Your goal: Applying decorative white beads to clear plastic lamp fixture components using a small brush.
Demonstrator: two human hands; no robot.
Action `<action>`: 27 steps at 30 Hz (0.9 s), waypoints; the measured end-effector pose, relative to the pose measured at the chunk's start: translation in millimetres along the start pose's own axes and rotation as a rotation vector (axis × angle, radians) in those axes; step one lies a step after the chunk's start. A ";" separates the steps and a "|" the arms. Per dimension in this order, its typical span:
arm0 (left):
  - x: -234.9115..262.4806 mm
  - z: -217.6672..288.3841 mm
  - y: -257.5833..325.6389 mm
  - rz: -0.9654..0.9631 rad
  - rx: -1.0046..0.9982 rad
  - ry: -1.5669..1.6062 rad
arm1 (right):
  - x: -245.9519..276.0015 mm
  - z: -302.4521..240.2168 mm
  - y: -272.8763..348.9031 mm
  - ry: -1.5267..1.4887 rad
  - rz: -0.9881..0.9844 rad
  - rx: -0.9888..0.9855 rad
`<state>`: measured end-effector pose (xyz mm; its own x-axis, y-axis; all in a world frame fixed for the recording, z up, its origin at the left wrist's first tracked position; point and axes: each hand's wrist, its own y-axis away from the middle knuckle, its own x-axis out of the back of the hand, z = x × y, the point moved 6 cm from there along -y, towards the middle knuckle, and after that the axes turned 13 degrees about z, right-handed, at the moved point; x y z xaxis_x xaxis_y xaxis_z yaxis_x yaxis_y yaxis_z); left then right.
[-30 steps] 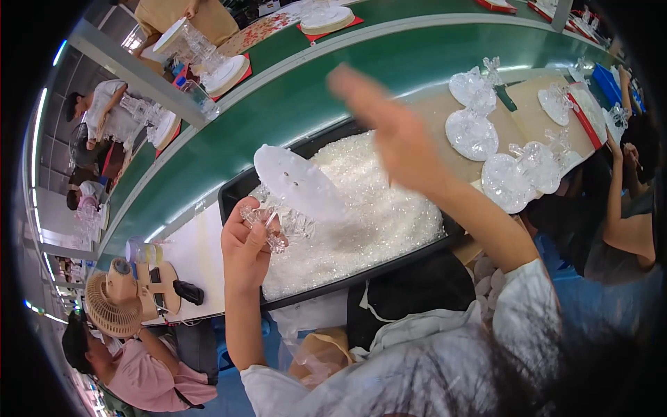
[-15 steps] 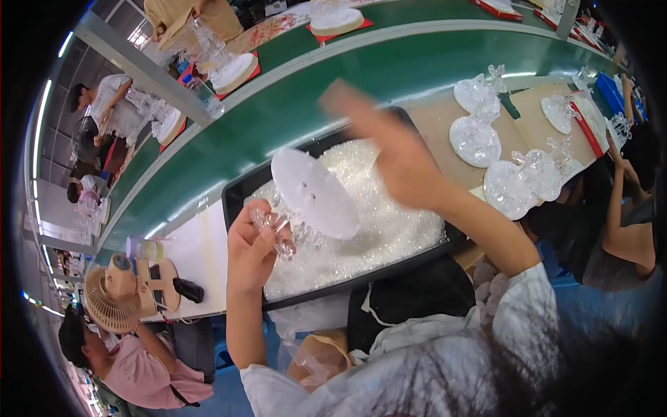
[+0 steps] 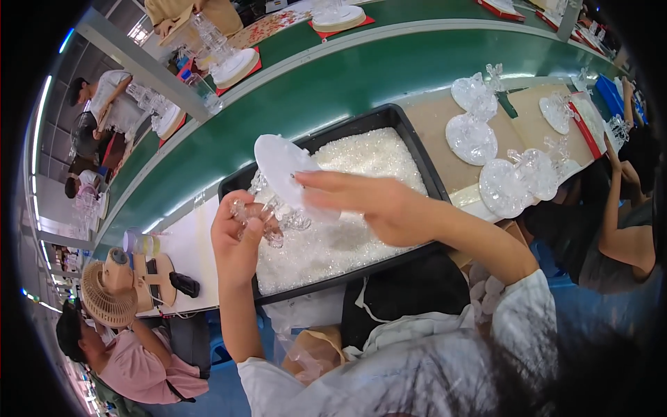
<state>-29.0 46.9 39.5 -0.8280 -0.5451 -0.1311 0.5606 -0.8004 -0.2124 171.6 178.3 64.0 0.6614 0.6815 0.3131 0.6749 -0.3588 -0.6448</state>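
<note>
Grasping one clear plastic ornament [image 3: 295, 219] with one round white disc base [image 3: 279, 167] at ten o'clock, in the left hand [image 3: 240, 240], curling fingers around the clear part and partly hidden behind it. Holding the right hand [image 3: 379, 208] near the centre with fingers straight and released, overlapping the disc base; impossible to tell whether touching. Below, one black rectangular tray [image 3: 422, 154] of glittering white granules [image 3: 375, 153]. Toward two o'clock, at least five similar clear ornaments [image 3: 471, 140], overlapping, hard to count.
</note>
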 end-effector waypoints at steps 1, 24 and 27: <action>-0.6 8.4 -0.3 0.031 -0.089 -0.087 | 6.6 -1.7 -1.2 -0.017 0.073 0.023; -67.1 92.0 13.8 -0.151 -1.149 -1.162 | 22.8 31.9 11.8 -0.636 0.490 -0.556; -75.0 91.8 19.2 -0.175 -1.306 -1.168 | 25.1 41.5 11.1 -0.883 0.469 -0.606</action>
<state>44.9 49.5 134.2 -0.1037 -0.8278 0.5513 -0.3850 -0.4777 -0.7897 182.2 217.9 35.7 0.5912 0.5224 -0.6145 0.6282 -0.7761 -0.0554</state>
